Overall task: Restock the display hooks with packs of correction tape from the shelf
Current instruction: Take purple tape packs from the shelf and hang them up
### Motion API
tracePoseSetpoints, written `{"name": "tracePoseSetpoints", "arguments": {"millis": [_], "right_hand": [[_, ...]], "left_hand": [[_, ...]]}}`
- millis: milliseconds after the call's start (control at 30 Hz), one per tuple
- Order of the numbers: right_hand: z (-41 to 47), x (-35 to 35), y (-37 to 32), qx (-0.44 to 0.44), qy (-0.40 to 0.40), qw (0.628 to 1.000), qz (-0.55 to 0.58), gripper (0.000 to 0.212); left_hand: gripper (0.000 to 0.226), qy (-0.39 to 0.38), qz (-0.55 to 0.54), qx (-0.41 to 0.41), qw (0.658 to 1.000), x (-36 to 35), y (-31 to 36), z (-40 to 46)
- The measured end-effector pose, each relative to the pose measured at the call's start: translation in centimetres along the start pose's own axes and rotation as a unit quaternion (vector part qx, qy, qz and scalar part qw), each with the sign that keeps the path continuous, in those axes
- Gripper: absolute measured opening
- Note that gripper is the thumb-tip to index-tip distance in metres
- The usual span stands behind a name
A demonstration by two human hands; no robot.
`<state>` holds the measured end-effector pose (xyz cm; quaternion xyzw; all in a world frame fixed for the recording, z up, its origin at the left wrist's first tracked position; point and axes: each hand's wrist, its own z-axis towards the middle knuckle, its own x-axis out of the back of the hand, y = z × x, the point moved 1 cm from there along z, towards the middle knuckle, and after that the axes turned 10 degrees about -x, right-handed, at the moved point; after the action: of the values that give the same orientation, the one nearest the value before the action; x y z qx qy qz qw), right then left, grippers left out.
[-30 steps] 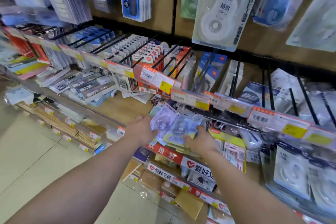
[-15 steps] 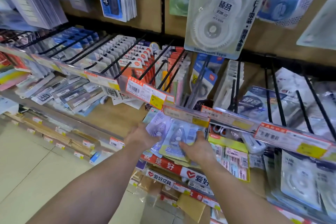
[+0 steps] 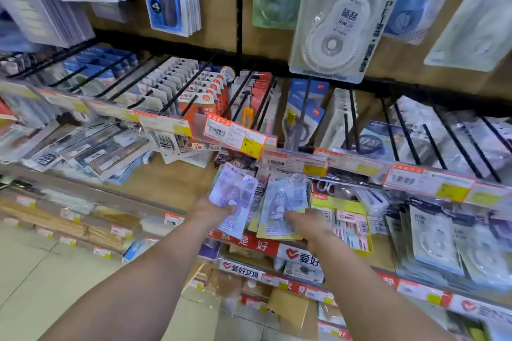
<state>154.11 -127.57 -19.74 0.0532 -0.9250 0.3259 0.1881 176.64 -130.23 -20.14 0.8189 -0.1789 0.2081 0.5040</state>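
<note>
The left grip [image 3: 214,213] is closed on the bottom of a purple pack [image 3: 234,198], thumb on the front. The right grip [image 3: 307,225] is closed on the bottom of a blue pack [image 3: 284,205] with more packs stacked behind it. Both packs stand up side by side, just under the price tags [image 3: 235,137] and in front of the shelf [image 3: 166,183]. Held only by the bottom, a pack could flop over or slip out. The top hole could miss a hook [image 3: 264,104], since the tags hide the hook tips. The stack could fan out and drop. Both arms reach out straight, hands close together.
</note>
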Motion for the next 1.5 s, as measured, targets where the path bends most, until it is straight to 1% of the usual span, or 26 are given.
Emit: {"name": "tracePoseSetpoints", "arguments": {"millis": [67, 100, 133, 167, 200, 267, 333, 367, 433, 500, 533, 633, 733, 767, 833, 867, 900, 933, 967, 1033, 1067, 1133, 1167, 1300, 1433, 1500], "right_hand": [[-1.0, -0.3, 0.3, 0.012, -0.01, 0.999, 0.041, 0.072], [-1.4, -0.5, 0.5, 0.015, -0.015, 0.998, 0.06, 0.074], [-2.0, -0.8, 0.6, 0.021, -0.018, 0.996, 0.08, 0.076], [-2.6, -1.1, 0.8, 0.025, -0.014, 0.996, 0.086, 0.077], [-3.2, -1.5, 1.0, 0.037, -0.009, 0.996, 0.086, 0.078], [-4.3, -2.1, 1.3, 0.051, -0.013, 0.995, 0.089, 0.076], [-5.8, -2.8, 1.4, 0.058, -0.025, 0.993, 0.102, 0.063], [-7.0, -3.1, 1.3, 0.058, -0.029, 0.992, 0.104, 0.06], [-8.0, -3.6, 1.9, 0.054, -0.037, 0.99, 0.123, 0.068], [-8.9, -4.1, 2.5, 0.061, -0.045, 0.987, 0.138, 0.066], [-9.6, -4.3, 2.8, 0.056, -0.048, 0.988, 0.133, 0.067], [-10.6, -4.1, 4.5, 0.058, -0.05, 0.987, 0.143, 0.071], [-11.2, -3.1, 6.2, 0.06, -0.053, 0.981, 0.175, 0.08], [-11.5, -2.6, 6.7, 0.062, -0.054, 0.98, 0.181, 0.068], [-12.3, -1.3, 7.7, 0.07, -0.053, 0.979, 0.186, 0.022], [-12.2, -0.4, 8.4, 0.066, -0.046, 0.98, 0.184, 0.015], [-12.5, 0.5, 8.9, 0.066, -0.038, 0.981, 0.179, 0.016], [-12.7, 1.6, 9.5, 0.067, -0.038, 0.981, 0.181, 0.019], [-13.1, 2.6, 9.9, 0.074, -0.029, 0.98, 0.184, 0.018], [-13.7, 5.2, 11.1, 0.089, -0.024, 0.977, 0.193, 0.016], [-13.9, 6.6, 11.8, 0.088, -0.02, 0.976, 0.198, 0.019], [-14.7, 9.7, 13.2, 0.098, -0.003, 0.974, 0.205, 0.022], [-15.1, 11.2, 14.0, 0.105, 0.0, 0.97, 0.219, 0.021], [-16.5, 18.1, 17.3, 0.139, 0.009, 0.958, 0.249, 0.022], [-18.8, 24.3, 19.7, 0.183, 0.016, 0.943, 0.276, 0.026], [-19.7, 26.9, 20.5, 0.194, 0.034, 0.939, 0.282, 0.026]], "left_hand": [[0.077, 0.0, -0.058, 0.0, 0.998, 0.3, -0.5, -0.4], [0.073, -0.003, -0.085, -0.001, 0.996, 0.4, -0.7, -0.8], [0.06, -0.006, -0.109, -0.009, 0.994, 0.6, -1.0, -1.2], [0.04, -0.01, -0.123, -0.019, 0.992, 0.8, -1.3, -1.7], [0.027, -0.01, -0.135, -0.025, 0.99, 1.0, -1.6, -2.3], [0.029, -0.012, -0.146, -0.038, 0.988, 1.5, -1.9, -3.6], [0.029, -0.007, -0.155, -0.055, 0.986, 2.2, -2.3, -4.5], [0.03, -0.006, -0.163, -0.064, 0.985, 2.6, -2.6, -4.9], [0.036, -0.005, -0.164, -0.077, 0.983, 3.2, -3.2, -5.6], [0.04, -0.003, -0.164, -0.093, 0.982, 3.8, -3.4, -6.6], [0.046, -0.007, -0.161, -0.1, 0.982, 3.9, -3.4, -7.2], [0.079, -0.01, -0.165, -0.114, 0.98, 3.5, -4.1, -8.0], [0.085, -0.031, -0.162, -0.125, 0.978, 2.6, -4.2, -9.3], [0.09, -0.032, -0.16, -0.124, 0.979, 2.2, -4.2, -9.7], [0.108, -0.044, -0.148, -0.129, 0.979, 1.1, -4.1, -10.1], [0.114, -0.055, -0.144, -0.136, 0.979, 0.1, -4.4, -9.7], [0.117, -0.059, -0.142, -0.142, 0.978, -0.7, -4.2, -9.8], [0.115, -0.066, -0.145, -0.149, 0.976, -1.0, -3.0, -11.2], [0.107, -0.071, -0.146, -0.153, 0.975, -1.4, -1.9, -12.5], [0.072, -0.072, -0.146, -0.165, 0.973, -2.8, 0.5, -15.1], [0.056, -0.073, -0.148, -0.17, 0.971, -4.0, 1.3, -15.9], [0.035, -0.076, -0.158, -0.196, 0.965, -6.4, 2.9, -17.7], [0.029, -0.079, -0.164, -0.211, 0.96, -7.5, 3.9, -18.8], [0.016, -0.092, -0.177, -0.246, 0.948, -12.0, 7.5, -23.8], [0.012, -0.107, -0.19, -0.294, 0.931, -16.0, 10.8, -28.1], [0.01, -0.102, -0.195, -0.31, 0.925, -17.4, 12.4, -29.9]]}}
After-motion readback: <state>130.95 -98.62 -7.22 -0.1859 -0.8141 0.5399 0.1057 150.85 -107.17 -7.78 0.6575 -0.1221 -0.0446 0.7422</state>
